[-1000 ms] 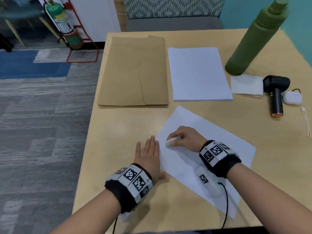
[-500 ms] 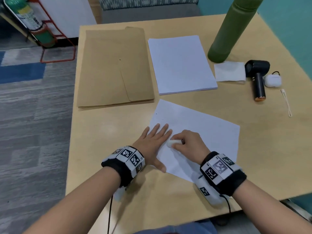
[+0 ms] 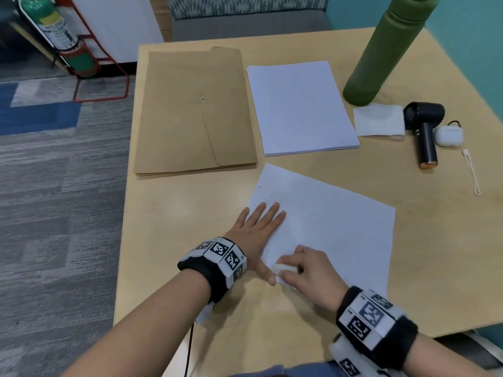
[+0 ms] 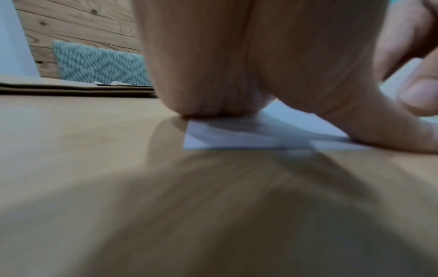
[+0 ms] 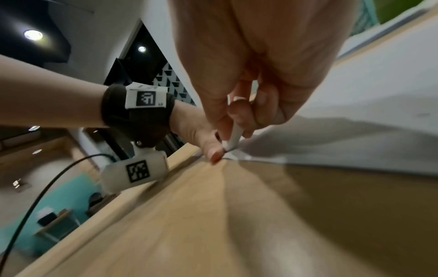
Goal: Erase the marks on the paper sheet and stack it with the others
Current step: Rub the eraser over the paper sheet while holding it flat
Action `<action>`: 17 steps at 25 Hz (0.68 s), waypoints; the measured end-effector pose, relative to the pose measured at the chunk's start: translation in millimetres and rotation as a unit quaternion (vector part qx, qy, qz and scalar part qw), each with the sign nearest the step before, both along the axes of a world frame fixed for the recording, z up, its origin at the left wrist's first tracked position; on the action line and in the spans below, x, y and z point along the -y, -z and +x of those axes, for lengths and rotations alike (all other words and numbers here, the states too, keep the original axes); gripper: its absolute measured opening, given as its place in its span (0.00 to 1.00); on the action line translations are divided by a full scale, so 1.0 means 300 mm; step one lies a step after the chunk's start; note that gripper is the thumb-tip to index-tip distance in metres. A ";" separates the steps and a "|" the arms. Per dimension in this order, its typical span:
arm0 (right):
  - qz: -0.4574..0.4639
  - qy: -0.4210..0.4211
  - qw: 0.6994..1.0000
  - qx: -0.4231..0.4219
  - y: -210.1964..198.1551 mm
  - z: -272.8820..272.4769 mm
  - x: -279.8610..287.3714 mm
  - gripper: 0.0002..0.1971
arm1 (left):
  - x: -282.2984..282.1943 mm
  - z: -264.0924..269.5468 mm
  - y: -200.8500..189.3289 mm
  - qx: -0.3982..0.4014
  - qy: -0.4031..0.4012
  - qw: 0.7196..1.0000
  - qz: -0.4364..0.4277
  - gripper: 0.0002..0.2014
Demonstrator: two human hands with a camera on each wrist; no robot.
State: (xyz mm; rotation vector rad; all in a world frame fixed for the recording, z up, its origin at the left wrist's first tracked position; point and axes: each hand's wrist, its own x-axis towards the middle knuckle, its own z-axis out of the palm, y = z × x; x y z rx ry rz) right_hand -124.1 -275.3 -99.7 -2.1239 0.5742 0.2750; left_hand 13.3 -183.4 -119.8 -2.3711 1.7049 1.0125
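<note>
Paper sheet (image 3: 332, 227) lies askew on the surface (image 3: 174, 240), its far corner just short of the paper stack (image 3: 299, 107). Left hand (image 3: 258, 229) presses flat on its left edge; right hand (image 3: 310, 276) pinches an eraser (image 3: 284, 268) at the near corner.

On the table (image 3: 174, 240): one loose paper sheet (image 3: 340, 227), one stack of white sheets (image 3: 299, 107) at 12 o'clock from it, one brown envelope (image 3: 196, 110) at 11 o'clock, one green bottle (image 3: 381, 53), one folded tissue (image 3: 378, 119), one black handheld fan (image 3: 424, 131), one white earbud case (image 3: 447, 136), one white strap (image 3: 472, 172), one white eraser (image 3: 284, 268). Two hands, left hand (image 3: 258, 227) and right hand (image 3: 313, 276). One fire extinguisher (image 3: 60, 34) on the floor.
</note>
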 end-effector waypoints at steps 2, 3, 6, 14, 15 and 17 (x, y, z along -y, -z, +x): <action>-0.009 0.042 0.999 -0.006 0.012 0.026 0.041 0.10 | 0.000 0.001 -0.001 -0.006 0.001 1.000 0.003 0.68; -0.015 0.074 0.997 -0.004 0.014 0.045 0.066 0.10 | 0.002 0.003 0.000 -0.009 0.002 1.000 0.004 0.68; -0.019 0.081 0.996 0.016 0.013 0.040 0.052 0.07 | 0.004 0.004 -0.003 -0.008 0.002 1.000 0.008 0.68; -0.034 0.067 0.997 -0.005 -0.004 0.060 0.086 0.11 | 0.005 0.000 -0.011 -0.013 0.008 1.000 0.021 0.67; -0.028 0.044 0.999 -0.010 0.002 0.048 0.081 0.11 | 0.008 0.004 -0.017 -0.016 0.008 1.000 0.023 0.65; -0.002 0.024 0.999 -0.031 0.000 0.024 0.079 0.08 | 0.009 0.043 -0.041 -0.014 0.013 1.000 0.014 0.56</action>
